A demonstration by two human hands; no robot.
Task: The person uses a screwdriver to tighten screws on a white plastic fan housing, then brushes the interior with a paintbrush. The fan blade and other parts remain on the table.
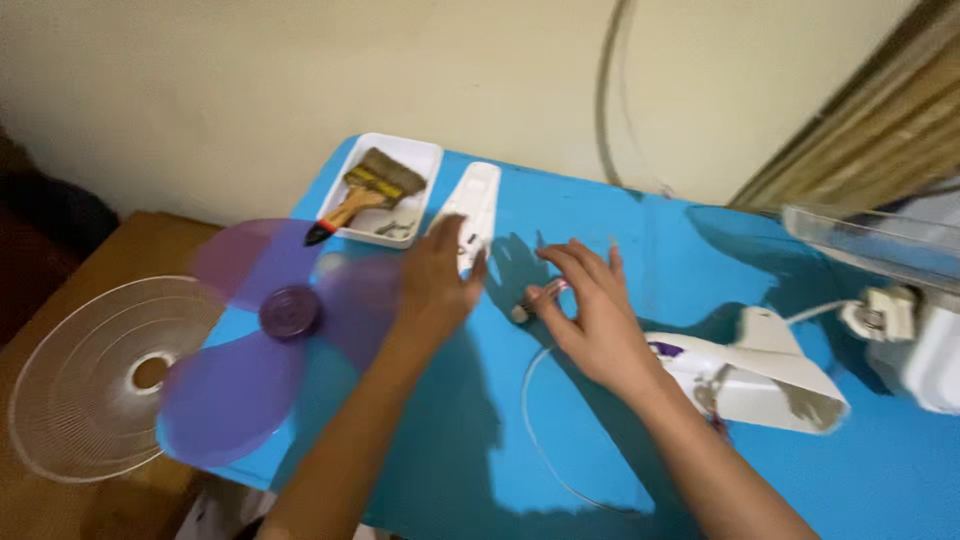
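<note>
So the fan lies in pieces across the blue table, which tells me the stripping down is largely done: the purple blade sits loose at the table's left edge, the wire guard is off and rests on the wooden surface beside it, and the white housing lies open behind my right wrist with wires showing. My left hand rests spread and holding nothing, fingertips touching the white cover that lies next to the tray with the brush. My right hand is pinched on a small part, perhaps a knob or connector; the blur keeps me from telling. A thin wire loops on the table below that hand. What remains, I judge, is the cleaning and the putting back together, neither visibly begun
</note>
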